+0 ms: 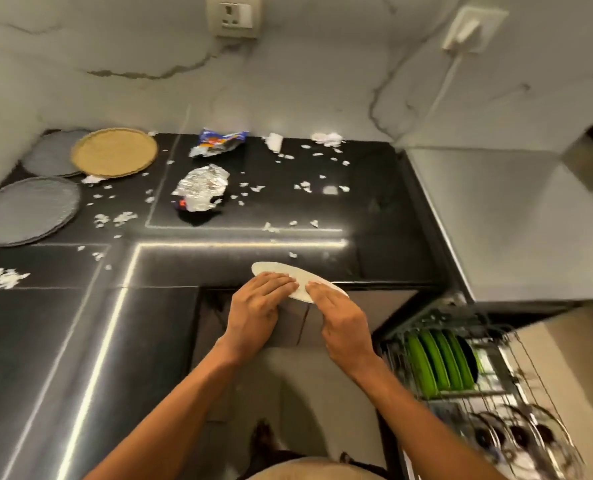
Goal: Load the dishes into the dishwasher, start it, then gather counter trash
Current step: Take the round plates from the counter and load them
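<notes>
Dim, warm indoor light here, with colours muted and slightly grey. A long bright strip of glare runs across the glossy black stone countertop (pixel 385 209), bending at the corner and streaking down toward the lower left. The crumpled silver foil wrapper (pixel 201 188) catches highlights and throws a dark shadow just in front of itself. Motion blur smears the round grey textured plates (pixel 28 209) at the left edge and the wire dish rack (pixel 489 375) at lower right. Wide-angle distortion bows the counter lines, and the pale marble-veined wall (pixel 288 81) looks soft.
</notes>
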Available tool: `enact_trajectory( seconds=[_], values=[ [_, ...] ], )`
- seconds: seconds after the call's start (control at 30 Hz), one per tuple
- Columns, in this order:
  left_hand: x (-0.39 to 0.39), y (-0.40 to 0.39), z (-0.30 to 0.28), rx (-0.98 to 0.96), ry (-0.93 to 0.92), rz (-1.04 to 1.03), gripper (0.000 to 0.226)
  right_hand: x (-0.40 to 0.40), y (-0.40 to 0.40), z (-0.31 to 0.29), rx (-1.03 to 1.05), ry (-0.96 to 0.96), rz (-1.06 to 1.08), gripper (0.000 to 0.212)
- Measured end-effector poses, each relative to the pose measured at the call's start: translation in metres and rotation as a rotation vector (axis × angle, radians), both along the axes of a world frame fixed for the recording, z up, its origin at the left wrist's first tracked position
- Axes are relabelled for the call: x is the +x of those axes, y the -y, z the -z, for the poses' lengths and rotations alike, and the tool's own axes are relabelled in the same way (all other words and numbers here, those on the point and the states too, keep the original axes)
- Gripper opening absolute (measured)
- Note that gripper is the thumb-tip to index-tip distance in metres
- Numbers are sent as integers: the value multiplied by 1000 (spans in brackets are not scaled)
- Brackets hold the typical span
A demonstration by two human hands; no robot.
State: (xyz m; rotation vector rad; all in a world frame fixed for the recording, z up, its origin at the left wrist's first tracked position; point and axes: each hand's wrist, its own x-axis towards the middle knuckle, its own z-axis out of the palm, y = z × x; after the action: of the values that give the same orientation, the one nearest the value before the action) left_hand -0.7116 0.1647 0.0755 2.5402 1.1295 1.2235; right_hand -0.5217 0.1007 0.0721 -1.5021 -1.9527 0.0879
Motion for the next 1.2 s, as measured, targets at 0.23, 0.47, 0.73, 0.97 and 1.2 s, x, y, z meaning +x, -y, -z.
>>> enact_trajectory(
  seconds=[0.23, 0.47, 0.73, 0.97, 1.2],
  values=[
    [125, 40, 0, 79, 28, 282, 39, 100, 89, 2, 15, -41, 263, 42],
    [249, 117, 12, 36, 31, 514, 37, 197, 201, 16, -17, -94, 477, 32],
    [365, 210, 27, -19, 18, 699, 29, 279, 315, 29, -60, -128, 662, 45],
    [440, 240, 41, -45, -71, 814, 28, 330, 355, 42, -61, -142, 812, 46],
    [524, 218, 62, -86, -182, 939, 33, 386, 344, 75, -154, -207, 959, 57]
  ],
)
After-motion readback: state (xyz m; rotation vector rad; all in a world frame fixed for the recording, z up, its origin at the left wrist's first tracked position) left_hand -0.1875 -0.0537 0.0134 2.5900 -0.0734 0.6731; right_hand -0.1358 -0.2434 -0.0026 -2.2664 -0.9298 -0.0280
